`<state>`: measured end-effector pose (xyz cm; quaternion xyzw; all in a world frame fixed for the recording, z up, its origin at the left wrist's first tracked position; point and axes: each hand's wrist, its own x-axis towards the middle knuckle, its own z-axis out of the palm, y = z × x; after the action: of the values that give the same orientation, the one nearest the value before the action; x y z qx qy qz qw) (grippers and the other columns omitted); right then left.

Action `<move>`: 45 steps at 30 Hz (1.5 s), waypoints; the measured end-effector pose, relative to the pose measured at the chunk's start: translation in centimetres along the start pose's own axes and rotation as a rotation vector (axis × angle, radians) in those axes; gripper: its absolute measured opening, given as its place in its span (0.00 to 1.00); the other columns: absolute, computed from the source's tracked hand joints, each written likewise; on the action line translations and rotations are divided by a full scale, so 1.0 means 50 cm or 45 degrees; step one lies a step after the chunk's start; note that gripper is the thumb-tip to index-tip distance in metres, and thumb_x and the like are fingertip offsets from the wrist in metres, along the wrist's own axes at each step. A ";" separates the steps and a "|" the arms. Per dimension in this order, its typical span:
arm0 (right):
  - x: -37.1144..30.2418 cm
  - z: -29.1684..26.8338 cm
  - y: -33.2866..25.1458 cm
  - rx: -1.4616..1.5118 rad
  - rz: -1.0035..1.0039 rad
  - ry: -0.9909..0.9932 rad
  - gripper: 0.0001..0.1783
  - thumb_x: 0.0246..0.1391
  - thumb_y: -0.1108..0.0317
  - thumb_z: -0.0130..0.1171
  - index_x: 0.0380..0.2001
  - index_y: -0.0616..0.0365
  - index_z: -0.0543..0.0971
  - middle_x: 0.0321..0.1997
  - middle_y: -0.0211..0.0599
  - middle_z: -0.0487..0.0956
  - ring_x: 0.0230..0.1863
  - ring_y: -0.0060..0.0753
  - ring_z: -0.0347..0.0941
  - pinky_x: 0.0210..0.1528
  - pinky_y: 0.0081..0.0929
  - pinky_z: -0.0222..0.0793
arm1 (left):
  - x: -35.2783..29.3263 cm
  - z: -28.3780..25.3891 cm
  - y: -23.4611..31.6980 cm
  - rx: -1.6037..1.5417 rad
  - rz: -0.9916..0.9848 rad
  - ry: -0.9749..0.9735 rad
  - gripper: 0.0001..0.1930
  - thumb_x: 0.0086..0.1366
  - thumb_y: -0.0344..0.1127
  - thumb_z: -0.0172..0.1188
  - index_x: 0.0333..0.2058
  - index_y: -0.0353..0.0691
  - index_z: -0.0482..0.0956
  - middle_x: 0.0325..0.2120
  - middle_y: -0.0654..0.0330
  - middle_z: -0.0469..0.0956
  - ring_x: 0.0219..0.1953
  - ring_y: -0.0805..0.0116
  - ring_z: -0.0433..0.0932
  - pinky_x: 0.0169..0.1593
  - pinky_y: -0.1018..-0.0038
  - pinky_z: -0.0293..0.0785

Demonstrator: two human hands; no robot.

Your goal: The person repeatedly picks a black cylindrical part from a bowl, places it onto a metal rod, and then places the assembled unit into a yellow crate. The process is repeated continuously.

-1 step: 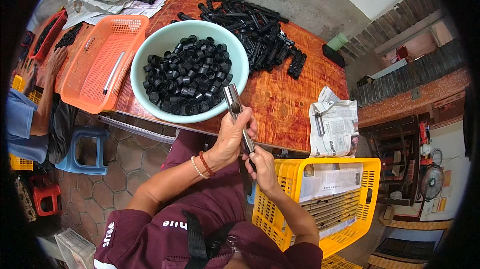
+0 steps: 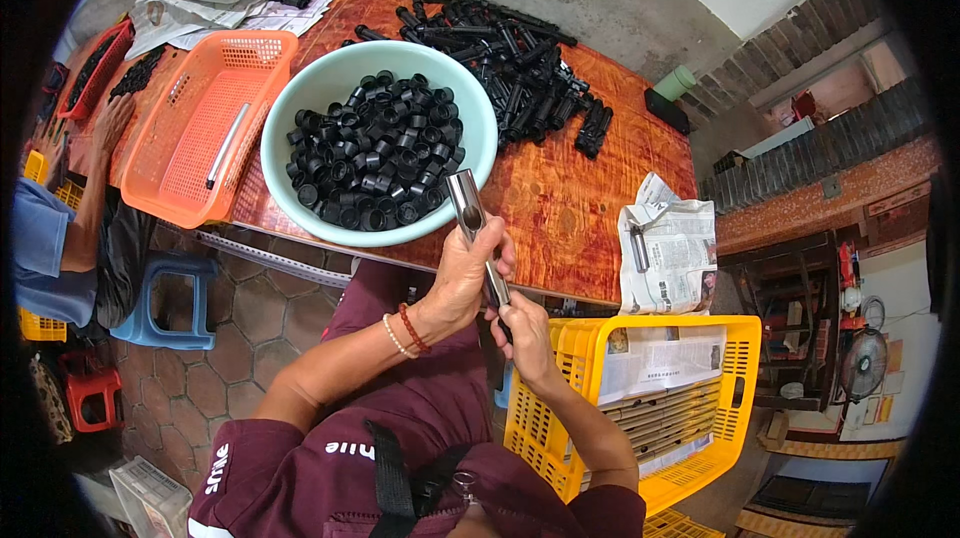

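A shiny silver metal tube with an oval cut-out near its upper end slants up between my hands. My left hand is wrapped round its middle, with two beaded bracelets on the wrist. My right hand grips the lower end, where a black part shows between the fingers; most of that part is hidden. Just beyond the tube's upper end stands a pale green basin holding many short black plastic caps. The tube overlaps the basin's near right rim in the head view.
Black ribbed plastic parts are heaped at the back of the wooden table. An orange basket holds a white stick. To my right, a yellow crate contains newspaper and rows of tubes. Newspaper overhangs the table edge. A co-worker's arm is at left.
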<state>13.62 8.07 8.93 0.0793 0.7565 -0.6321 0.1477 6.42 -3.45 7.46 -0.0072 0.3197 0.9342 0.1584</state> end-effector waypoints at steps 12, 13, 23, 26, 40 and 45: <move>0.010 -0.014 -0.025 -0.483 -0.259 0.134 0.19 0.53 0.63 0.59 0.43 0.63 0.71 0.19 0.39 0.72 0.20 0.43 0.69 0.29 0.36 0.68 | 0.015 -0.025 0.064 -0.162 0.030 0.000 0.15 0.66 0.47 0.53 0.40 0.41 0.68 0.30 0.63 0.71 0.36 0.69 0.75 0.45 0.68 0.76; 0.008 -0.017 -0.025 -0.336 -0.129 0.015 0.19 0.53 0.62 0.59 0.43 0.63 0.71 0.19 0.39 0.72 0.20 0.43 0.69 0.29 0.35 0.68 | 0.018 -0.024 0.070 -0.237 0.018 0.021 0.14 0.67 0.46 0.52 0.40 0.40 0.68 0.29 0.63 0.71 0.35 0.69 0.75 0.46 0.67 0.76; -0.009 0.006 -0.010 -0.979 -0.491 0.191 0.20 0.56 0.54 0.56 0.34 0.63 0.71 0.17 0.53 0.73 0.22 0.56 0.73 0.23 0.44 0.66 | 0.023 -0.009 0.075 -0.340 -0.084 0.086 0.21 0.67 0.47 0.52 0.17 0.51 0.57 0.10 0.73 0.53 0.13 0.81 0.53 0.20 0.81 0.55; -0.011 0.007 -0.012 -0.983 -0.480 0.226 0.19 0.56 0.53 0.56 0.32 0.61 0.71 0.17 0.51 0.73 0.23 0.57 0.73 0.24 0.43 0.65 | 0.017 -0.007 0.062 -0.336 -0.054 0.058 0.18 0.66 0.40 0.53 0.18 0.50 0.58 0.10 0.73 0.54 0.13 0.81 0.54 0.21 0.81 0.56; -0.010 0.001 -0.025 -1.017 -0.491 0.097 0.19 0.56 0.56 0.56 0.39 0.62 0.70 0.19 0.52 0.74 0.25 0.54 0.75 0.25 0.43 0.67 | 0.002 -0.003 0.069 -0.384 -0.029 0.102 0.18 0.66 0.41 0.50 0.17 0.52 0.58 0.10 0.75 0.52 0.12 0.82 0.50 0.19 0.83 0.51; -0.012 -0.065 -0.083 -0.363 -0.939 0.357 0.38 0.57 0.42 0.46 0.54 0.68 0.63 0.46 0.44 0.67 0.48 0.37 0.65 0.54 0.35 0.59 | 0.050 -0.034 0.173 -0.647 0.206 -0.015 0.19 0.66 0.37 0.50 0.16 0.50 0.58 0.10 0.74 0.51 0.13 0.83 0.51 0.19 0.83 0.53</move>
<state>12.48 10.49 13.52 -0.1330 0.8270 -0.5146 -0.1834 1.32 -10.18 10.98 -0.0158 0.0735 0.9941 0.0783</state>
